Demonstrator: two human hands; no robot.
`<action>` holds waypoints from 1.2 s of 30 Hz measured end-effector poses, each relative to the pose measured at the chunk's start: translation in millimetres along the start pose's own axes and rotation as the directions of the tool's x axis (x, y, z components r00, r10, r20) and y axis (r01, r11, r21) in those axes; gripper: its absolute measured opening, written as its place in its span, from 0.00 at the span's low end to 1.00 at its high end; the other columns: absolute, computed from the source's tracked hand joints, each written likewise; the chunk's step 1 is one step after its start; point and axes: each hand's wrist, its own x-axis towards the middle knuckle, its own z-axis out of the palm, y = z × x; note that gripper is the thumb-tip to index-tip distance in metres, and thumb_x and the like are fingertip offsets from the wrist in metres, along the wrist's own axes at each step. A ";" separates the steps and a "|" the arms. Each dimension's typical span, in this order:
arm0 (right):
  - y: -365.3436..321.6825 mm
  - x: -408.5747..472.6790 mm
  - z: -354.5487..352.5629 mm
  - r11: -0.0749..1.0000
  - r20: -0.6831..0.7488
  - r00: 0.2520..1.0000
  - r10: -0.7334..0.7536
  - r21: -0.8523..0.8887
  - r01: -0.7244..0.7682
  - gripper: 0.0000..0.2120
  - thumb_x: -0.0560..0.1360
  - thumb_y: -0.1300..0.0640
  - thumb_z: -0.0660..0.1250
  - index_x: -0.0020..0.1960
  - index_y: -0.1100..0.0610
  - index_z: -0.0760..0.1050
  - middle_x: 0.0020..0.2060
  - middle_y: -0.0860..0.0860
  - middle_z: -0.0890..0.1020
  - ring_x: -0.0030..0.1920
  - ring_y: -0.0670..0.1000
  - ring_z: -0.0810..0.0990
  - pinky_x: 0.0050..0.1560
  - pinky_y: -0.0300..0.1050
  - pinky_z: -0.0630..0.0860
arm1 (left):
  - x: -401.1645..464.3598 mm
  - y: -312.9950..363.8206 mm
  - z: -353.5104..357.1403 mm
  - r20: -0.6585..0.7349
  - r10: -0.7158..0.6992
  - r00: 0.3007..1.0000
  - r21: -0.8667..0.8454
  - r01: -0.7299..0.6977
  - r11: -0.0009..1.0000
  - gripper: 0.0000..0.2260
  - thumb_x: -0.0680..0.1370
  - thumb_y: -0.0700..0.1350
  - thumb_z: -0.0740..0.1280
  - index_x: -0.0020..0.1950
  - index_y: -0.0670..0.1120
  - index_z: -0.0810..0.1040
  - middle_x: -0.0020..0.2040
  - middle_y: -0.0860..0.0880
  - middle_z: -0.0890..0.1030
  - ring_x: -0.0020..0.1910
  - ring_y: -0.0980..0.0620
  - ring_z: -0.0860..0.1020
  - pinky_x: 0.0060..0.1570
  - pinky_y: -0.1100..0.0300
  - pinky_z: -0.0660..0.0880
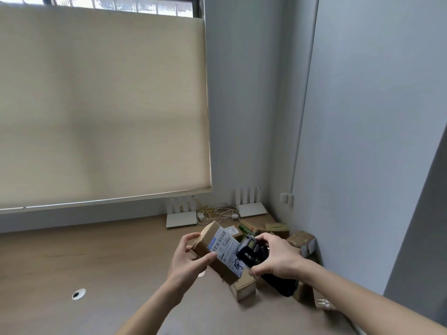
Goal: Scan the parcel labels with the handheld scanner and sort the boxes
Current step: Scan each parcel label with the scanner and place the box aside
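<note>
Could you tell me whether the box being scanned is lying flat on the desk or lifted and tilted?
Lifted and tilted: the left hand holds the box above the desk, label angled toward the scanner.

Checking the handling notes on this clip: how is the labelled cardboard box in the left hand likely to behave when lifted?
The cardboard box probably stays stiff: its edges look straight. Likely light, since the left hand alone holds it tilted off the desk. Its flat faces shouldn't roll.

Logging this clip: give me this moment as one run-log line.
left hand: holds box | right hand: holds scanner over label | other boxes: on desk
</note>
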 end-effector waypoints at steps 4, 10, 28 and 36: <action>-6.7 -1.9 -2.6 0.953 -0.006 1.000 -0.024 -0.303 0.021 0.41 0.58 0.41 0.82 0.68 0.43 0.73 0.59 0.44 0.83 0.59 0.49 0.81 0.57 0.46 0.80 | 1.2 -7.5 -6.2 -0.035 0.032 0.999 0.090 -0.028 0.996 0.28 0.60 0.57 0.83 0.56 0.65 0.76 0.53 0.49 0.80 0.52 0.48 0.83 0.47 0.47 0.84; -3.8 -2.5 -1.6 0.894 0.020 1.000 -0.005 -0.448 0.013 0.41 0.58 0.39 0.82 0.68 0.43 0.74 0.59 0.45 0.83 0.61 0.51 0.80 0.57 0.47 0.79 | 3.5 -11.4 -11.3 -0.084 0.059 0.995 0.160 -0.045 0.986 0.28 0.60 0.56 0.82 0.57 0.63 0.76 0.51 0.52 0.82 0.50 0.49 0.83 0.49 0.47 0.84; -9.5 -4.8 11.1 0.874 0.039 0.999 -0.007 -0.485 0.025 0.39 0.59 0.38 0.80 0.68 0.44 0.75 0.60 0.46 0.82 0.63 0.53 0.79 0.57 0.46 0.77 | -13.3 -11.3 -21.2 -0.147 0.062 0.987 0.157 -0.039 0.987 0.32 0.58 0.60 0.82 0.59 0.62 0.76 0.54 0.52 0.79 0.54 0.48 0.82 0.52 0.45 0.83; -34.2 -3.5 34.8 0.919 0.089 0.994 -0.059 -0.384 0.089 0.40 0.58 0.36 0.79 0.67 0.43 0.73 0.59 0.45 0.82 0.59 0.50 0.80 0.61 0.49 0.79 | -41.5 -13.3 -56.6 -0.217 0.056 0.974 0.098 -0.036 0.995 0.27 0.66 0.49 0.83 0.60 0.60 0.75 0.54 0.50 0.78 0.54 0.47 0.80 0.50 0.48 0.84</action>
